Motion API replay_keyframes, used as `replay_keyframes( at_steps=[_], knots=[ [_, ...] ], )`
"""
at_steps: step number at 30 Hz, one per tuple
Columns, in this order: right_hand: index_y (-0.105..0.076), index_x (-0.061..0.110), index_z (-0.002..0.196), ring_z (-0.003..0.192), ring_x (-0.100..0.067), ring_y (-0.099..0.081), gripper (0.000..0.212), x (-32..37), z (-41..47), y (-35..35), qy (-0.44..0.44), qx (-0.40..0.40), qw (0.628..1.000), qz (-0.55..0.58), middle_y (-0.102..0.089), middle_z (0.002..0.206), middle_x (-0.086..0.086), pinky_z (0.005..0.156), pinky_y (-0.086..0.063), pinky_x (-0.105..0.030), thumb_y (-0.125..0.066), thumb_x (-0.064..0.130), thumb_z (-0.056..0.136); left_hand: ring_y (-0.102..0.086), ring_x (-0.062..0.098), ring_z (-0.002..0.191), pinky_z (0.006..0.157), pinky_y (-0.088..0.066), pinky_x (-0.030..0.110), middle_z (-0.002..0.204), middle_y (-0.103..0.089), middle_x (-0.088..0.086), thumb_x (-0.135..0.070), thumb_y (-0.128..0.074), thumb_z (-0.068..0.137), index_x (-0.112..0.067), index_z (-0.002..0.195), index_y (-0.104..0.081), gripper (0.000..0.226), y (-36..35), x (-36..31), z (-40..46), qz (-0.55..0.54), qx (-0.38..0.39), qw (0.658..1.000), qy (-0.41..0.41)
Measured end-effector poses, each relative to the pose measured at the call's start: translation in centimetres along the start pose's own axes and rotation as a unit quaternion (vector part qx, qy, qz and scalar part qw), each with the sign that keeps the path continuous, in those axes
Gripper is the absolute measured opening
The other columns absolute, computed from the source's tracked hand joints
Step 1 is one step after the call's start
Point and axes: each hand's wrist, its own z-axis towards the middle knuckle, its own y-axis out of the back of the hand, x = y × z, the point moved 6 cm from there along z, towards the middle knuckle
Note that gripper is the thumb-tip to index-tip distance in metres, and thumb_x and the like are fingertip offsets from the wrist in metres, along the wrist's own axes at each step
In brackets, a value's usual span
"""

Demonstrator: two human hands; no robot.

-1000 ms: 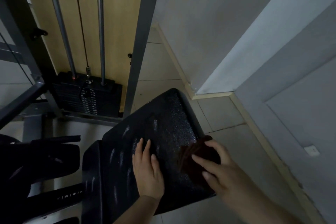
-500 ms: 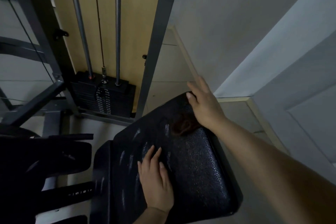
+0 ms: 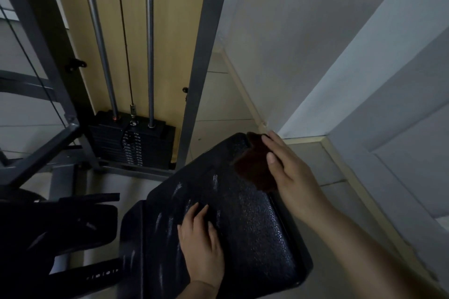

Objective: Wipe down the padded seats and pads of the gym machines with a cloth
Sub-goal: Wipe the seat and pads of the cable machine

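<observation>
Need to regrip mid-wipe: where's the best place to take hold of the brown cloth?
Take the cloth by its loose edge toward the pad's middle, coming from above; it lies flat at the far corner, pressed under the right hand.

Black padded seat [image 3: 247, 221], textured, tilted. Right hand [image 3: 291, 172] laid flat over a dark brown cloth [image 3: 255, 167] at the seat's far right corner. Left hand [image 3: 201, 247] rested flat on the seat's near part, fingers [image 3: 194, 213] straight. Weight stack [image 3: 136, 143] with guide rods [image 3: 150, 43] seen behind. Tiled floor [image 3: 218, 109], grey wall [image 3: 303, 31].
</observation>
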Motion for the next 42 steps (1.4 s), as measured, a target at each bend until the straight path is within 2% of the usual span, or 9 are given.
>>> replay_keyframes(
  at_steps=[5,9,12,18,23,29,33,37,42],
  knots=[
    [-0.066,0.019,0.106,0.09,-0.003,-0.068,0.033,0.2,1.3,1.1,-0.136,-0.06,0.93,0.337,-0.069,0.108,0.001,0.067,-0.05,-0.011,-0.038,0.034,0.1,-0.048,0.006,0.114,0.1,-0.04,0.026,0.117,-0.05,-0.017,-0.034,-0.034,0.09,-0.036,0.105,-0.057,0.027,2.5,-6.4,2.4,-0.121,-0.052,0.99,-0.042],
    [-0.064,0.014,0.109,0.1,-0.015,-0.068,0.038,2.5,2.1,2.1,-0.122,-0.076,0.866,0.479,-0.071,0.109,-0.005,0.073,-0.055,-0.022,-0.048,0.04,0.087,-0.057,0.013,0.093,0.08,-0.045,0.017,0.097,-0.056,-0.011,-0.028,-0.04,0.092,-0.035,0.095,-0.059,0.02,5.0,-12.7,3.9,-0.231,-0.066,0.969,-0.064],
    [-0.06,0.008,0.119,0.105,-0.017,-0.066,0.047,5.5,2.6,1.9,-0.095,0.025,0.831,0.548,-0.069,0.114,-0.008,0.076,-0.055,-0.024,-0.046,0.038,0.085,-0.062,0.015,0.086,0.073,-0.049,0.024,0.09,-0.065,-0.004,-0.019,-0.041,0.1,-0.018,0.097,-0.061,0.02,6.3,-15.0,4.9,-0.35,-0.052,0.935,0.041],
    [-0.071,0.021,0.095,0.093,-0.015,-0.069,0.031,6.5,2.5,-2.1,-0.099,0.125,0.926,0.342,-0.074,0.092,-0.001,0.081,-0.055,-0.028,-0.043,0.031,0.1,-0.064,0.024,0.108,0.091,-0.05,0.043,0.113,-0.07,0.005,-0.055,-0.041,0.087,-0.025,0.123,-0.061,0.051,4.3,-14.9,5.8,-0.486,0.189,0.809,0.273],
    [-0.073,0.026,0.1,0.099,-0.007,-0.066,0.033,5.5,1.7,-4.3,-0.109,0.153,0.937,0.295,-0.073,0.1,0.006,0.092,-0.051,-0.027,-0.042,0.037,0.099,-0.069,0.031,0.094,0.076,-0.053,0.041,0.109,-0.069,0.019,-0.022,-0.04,0.098,-0.015,0.116,-0.066,0.032,4.1,-13.4,6.4,-0.598,0.129,0.72,0.328],
    [-0.063,0.022,0.115,0.111,-0.014,-0.06,0.024,2.9,2.0,-2.3,-0.188,0.016,0.93,0.315,-0.064,0.116,0.002,0.096,-0.047,-0.029,-0.058,0.03,0.093,-0.06,0.037,0.113,0.094,-0.043,0.05,0.125,-0.061,0.019,-0.056,-0.03,0.096,-0.018,0.127,-0.06,0.058,4.1,-13.0,6.0,-0.687,0.159,0.621,0.343],
    [-0.067,0.015,0.113,0.108,-0.019,-0.063,0.05,2.2,0.4,-4.2,-0.292,0.173,0.872,0.354,-0.071,0.111,-0.001,0.1,-0.046,-0.038,-0.069,0.046,0.074,-0.055,0.04,0.119,0.099,-0.039,0.054,0.13,-0.058,0.019,-0.068,-0.041,0.081,-0.021,0.129,-0.059,0.07,4.4,-14.0,5.5,-0.683,0.211,0.626,0.311],
    [-0.063,0.015,0.116,0.104,-0.016,-0.066,0.031,2.1,0.2,-3.1,-0.218,0.103,0.869,0.433,-0.071,0.109,-0.002,0.09,-0.053,-0.032,-0.062,0.026,0.087,-0.059,0.036,0.114,0.102,-0.04,0.051,0.121,-0.064,0.018,-0.058,-0.041,0.089,-0.013,0.129,-0.058,0.062,3.9,-12.3,5.3,-0.604,0.194,0.7,0.328],
    [-0.057,0.02,0.105,0.094,-0.016,-0.065,0.023,1.2,0.5,0.1,-0.112,0.014,0.989,0.094,-0.067,0.102,0.0,0.077,-0.055,-0.033,-0.063,0.036,0.09,-0.069,0.023,0.091,0.078,-0.054,0.036,0.099,-0.072,0.009,-0.018,-0.059,0.092,-0.014,0.106,-0.066,0.016,1.7,-10.4,3.6,-0.387,0.223,0.847,0.288]
  ],
)
